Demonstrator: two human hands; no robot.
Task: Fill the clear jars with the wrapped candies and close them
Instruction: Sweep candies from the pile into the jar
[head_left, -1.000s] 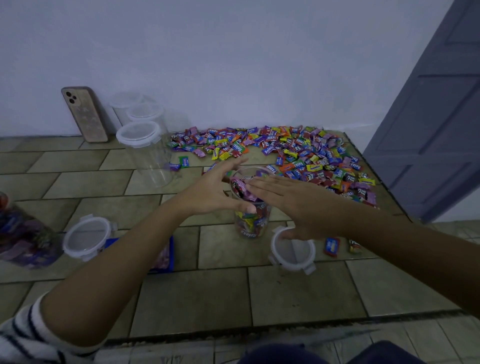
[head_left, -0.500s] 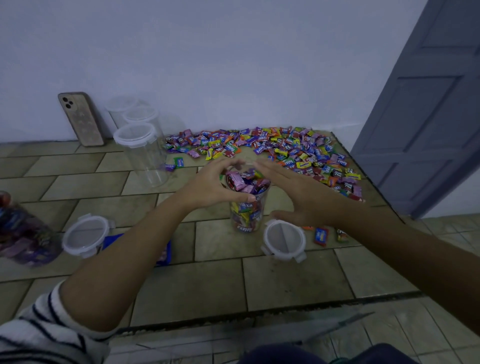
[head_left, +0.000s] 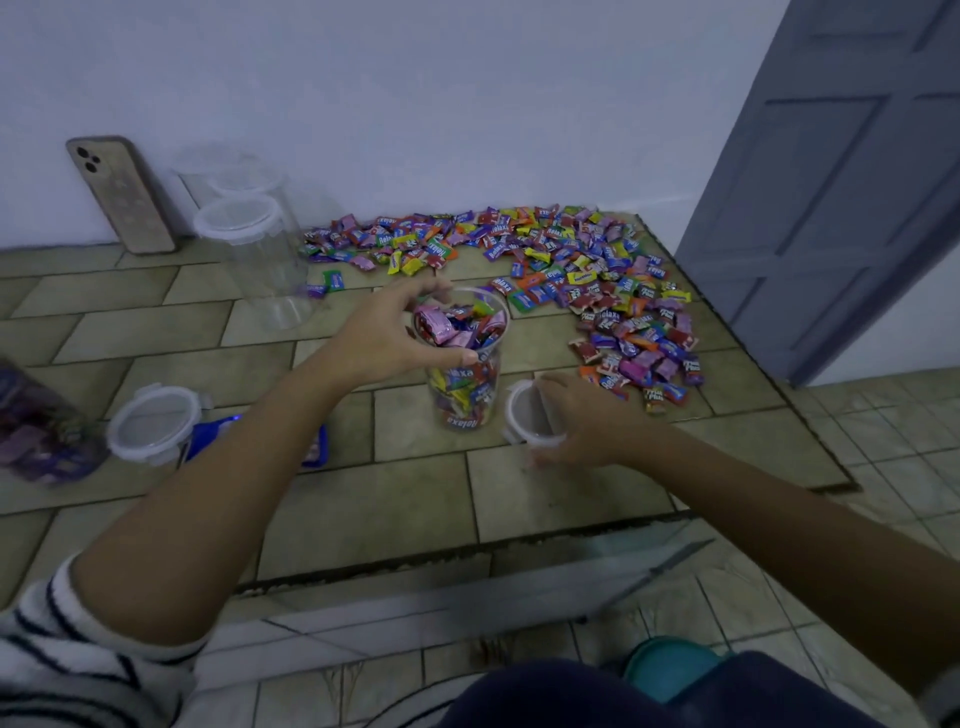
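Head view: jar (head_left: 464, 395) in left hand (head_left: 387, 335), lid (head_left: 524, 415) in right hand (head_left: 582, 421).

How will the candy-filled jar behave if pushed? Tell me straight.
The jar is tall and narrow, so a push near the rim could tip it; the left hand gripping the rim steadies it. Packed to the brim with candies, it is likely heavy for its size. Its clear wall looks smooth, perhaps slippery.
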